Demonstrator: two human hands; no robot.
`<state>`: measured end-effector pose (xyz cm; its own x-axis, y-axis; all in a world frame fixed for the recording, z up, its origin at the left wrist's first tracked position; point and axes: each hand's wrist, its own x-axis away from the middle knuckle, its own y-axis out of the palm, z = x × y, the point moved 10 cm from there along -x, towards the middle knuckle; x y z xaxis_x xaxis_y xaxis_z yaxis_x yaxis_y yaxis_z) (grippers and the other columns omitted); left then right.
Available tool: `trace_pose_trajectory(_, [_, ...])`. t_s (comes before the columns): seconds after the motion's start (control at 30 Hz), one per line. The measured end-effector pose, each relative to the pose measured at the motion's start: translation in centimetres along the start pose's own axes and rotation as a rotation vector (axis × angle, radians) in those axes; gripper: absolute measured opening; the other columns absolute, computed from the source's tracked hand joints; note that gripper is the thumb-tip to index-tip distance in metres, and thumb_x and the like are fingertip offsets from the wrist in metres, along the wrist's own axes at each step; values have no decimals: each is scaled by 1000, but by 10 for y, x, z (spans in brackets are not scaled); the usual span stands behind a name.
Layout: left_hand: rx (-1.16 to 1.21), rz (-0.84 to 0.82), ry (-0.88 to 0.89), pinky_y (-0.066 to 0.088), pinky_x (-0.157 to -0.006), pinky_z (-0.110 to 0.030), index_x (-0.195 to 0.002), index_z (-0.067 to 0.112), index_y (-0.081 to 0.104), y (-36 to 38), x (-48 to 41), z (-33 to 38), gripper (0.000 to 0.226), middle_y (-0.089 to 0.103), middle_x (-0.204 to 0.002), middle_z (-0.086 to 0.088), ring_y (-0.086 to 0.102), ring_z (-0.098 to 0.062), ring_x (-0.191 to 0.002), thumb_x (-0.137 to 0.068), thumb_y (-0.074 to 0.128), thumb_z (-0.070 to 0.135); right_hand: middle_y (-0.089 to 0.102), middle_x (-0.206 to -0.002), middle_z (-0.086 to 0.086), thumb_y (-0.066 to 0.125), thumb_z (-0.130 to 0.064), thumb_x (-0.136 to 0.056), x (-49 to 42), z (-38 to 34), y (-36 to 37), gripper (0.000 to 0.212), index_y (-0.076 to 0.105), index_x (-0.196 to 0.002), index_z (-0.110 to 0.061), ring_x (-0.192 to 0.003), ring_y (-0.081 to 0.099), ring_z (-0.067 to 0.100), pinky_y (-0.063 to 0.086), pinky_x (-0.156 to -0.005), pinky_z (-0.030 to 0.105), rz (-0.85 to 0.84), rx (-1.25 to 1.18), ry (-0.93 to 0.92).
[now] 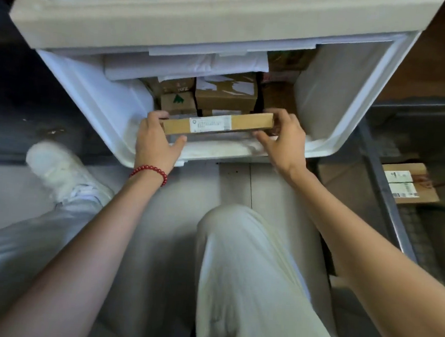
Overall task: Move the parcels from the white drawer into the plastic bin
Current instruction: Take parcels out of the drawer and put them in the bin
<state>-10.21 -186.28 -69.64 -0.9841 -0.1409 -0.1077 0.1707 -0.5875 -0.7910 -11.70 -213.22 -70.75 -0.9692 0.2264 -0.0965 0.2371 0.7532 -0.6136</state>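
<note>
pale knee point(237, 235) nearest; farther, left hand point(154, 142) and right hand point(284, 141) pinch a long parcel point(216, 125) by its ends at the near edge of the white drawer point(352, 103); it may slip.

The white drawer point(339, 102) is roofed at the back by the overhanging white unit point(174, 20), so only its front half is open from above. There the flat parcel point(250, 124), held by the left hand point(155, 140) and right hand point(284, 141), spans most of the width. Behind it brown boxes point(226, 95) stand packed together with white packets point(183, 65) on top, leaving bare room only along both side walls and on the floor strip in front of the parcel. Outside, a raised knee point(237, 235) sits below the drawer front, and a metal rail point(383, 185) runs near its right corner.
</note>
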Motion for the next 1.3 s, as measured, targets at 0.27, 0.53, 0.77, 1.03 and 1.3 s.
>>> trace_pose_trajectory(0.27, [37,-2,165,38,-86,-22,-117,15,57,-32,24,39,37,60,-114,-10,55,-23,-104,-84,69,29,49,-122,2,67,-26,-89,39,-4,-47,41,52,-127,-17,-104,49,8,39,-91,12,4,-149,-13])
trace_pose_trajectory(0.53, [256,-113,135,41,-91,-23,-135,22,45,-39,46,70,48,53,-130,-6,53,-18,-115,-91,60,35,54,-120,-2,58,-41,-93,66,0,-82,37,47,-125,-27,-110,56,15,51,-93,37,-84,-395,75])
trace_pose_trajectory(0.77, [411,-334,129,45,-81,-17,-141,27,30,-23,86,88,87,46,-132,4,53,-9,-105,-71,82,21,63,-87,-2,63,-40,-91,82,36,-102,35,40,-113,-24,-84,61,12,50,-66,28,37,-553,269])
trace_pose_trajectory(1.03, [109,-438,181,37,-105,-38,-143,33,32,-8,99,98,107,34,-148,4,38,-18,-129,-53,89,45,59,-104,-4,67,-40,-88,87,46,-122,27,56,-103,-21,-88,56,9,44,-58,19,77,-445,341])
trace_pose_trajectory(1.3, [183,-262,214,40,-67,-3,-119,24,59,-24,90,113,43,62,-114,8,56,11,-76,-79,75,28,58,-116,2,56,-49,-92,95,37,-113,44,62,-117,-14,-111,60,25,59,-79,38,-92,-635,393])
